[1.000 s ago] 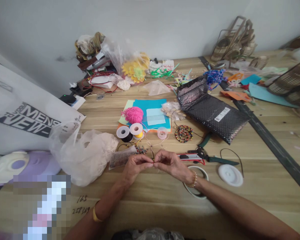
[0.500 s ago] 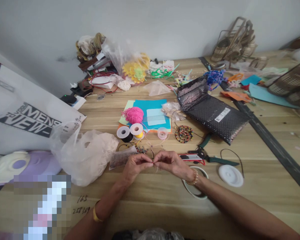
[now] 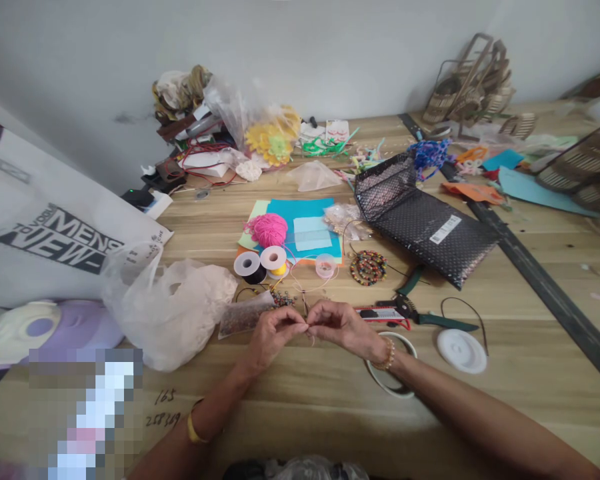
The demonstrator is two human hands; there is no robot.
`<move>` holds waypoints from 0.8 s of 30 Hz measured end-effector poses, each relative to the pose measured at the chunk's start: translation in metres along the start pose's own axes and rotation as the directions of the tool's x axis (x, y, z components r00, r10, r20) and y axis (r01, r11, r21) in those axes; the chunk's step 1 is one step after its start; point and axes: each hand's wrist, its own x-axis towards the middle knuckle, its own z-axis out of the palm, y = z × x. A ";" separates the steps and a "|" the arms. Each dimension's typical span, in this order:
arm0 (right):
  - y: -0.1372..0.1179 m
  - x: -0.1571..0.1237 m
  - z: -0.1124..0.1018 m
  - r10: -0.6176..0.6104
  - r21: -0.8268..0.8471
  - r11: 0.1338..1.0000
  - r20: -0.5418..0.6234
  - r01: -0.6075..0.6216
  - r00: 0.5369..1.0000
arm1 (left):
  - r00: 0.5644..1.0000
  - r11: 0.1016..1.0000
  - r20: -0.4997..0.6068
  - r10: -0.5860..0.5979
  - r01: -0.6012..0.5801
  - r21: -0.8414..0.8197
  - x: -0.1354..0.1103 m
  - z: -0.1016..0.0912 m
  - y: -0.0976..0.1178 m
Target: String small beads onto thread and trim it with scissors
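Note:
Fingertip to fingertip, my left hand (image 3: 277, 331) and my right hand (image 3: 341, 327) pinch a thin cord (image 3: 305, 303) over the table. Both hands are closed, and a short pale end hangs below the fingertips. What lies inside the pinch is too small to make out. Past the fingers, a loop of thin pink thread (image 3: 295, 283) leads toward a small clear spool (image 3: 325, 267). Left of the cord lie loose dark beads (image 3: 283, 299) and a clear bag of small beads (image 3: 245, 315). A coiled strand of colourful beads (image 3: 369, 268) rests beyond my right hand.
Black (image 3: 249, 267) and yellow thread spools (image 3: 274, 260) stand before a pink yarn ball (image 3: 269, 230). To the right are a red utility knife (image 3: 380, 314), green-handled pruners (image 3: 410, 307), a white spool (image 3: 461, 351) and a black bubble mailer (image 3: 425, 220). A tape roll (image 3: 373, 380) lies under my right wrist.
Hardly anything differs. Both hands keep their pinch at the same place, with only a very slight shift of the fingers.

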 end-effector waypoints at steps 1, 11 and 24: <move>0.000 0.000 0.000 0.003 0.001 1.000 -0.002 -0.003 1.000 | 1.000 1.000 0.013 -0.004 0.004 0.022 -0.001 0.000 0.000; 0.002 0.001 0.000 -0.014 -0.017 1.000 -0.004 0.014 1.000 | 0.999 0.999 0.007 -0.034 0.035 -0.034 -0.001 0.001 0.006; 0.005 -0.005 -0.001 -0.160 -0.483 0.869 -0.066 0.109 0.985 | 0.946 0.886 -0.037 0.323 -0.289 0.362 -0.006 0.006 0.000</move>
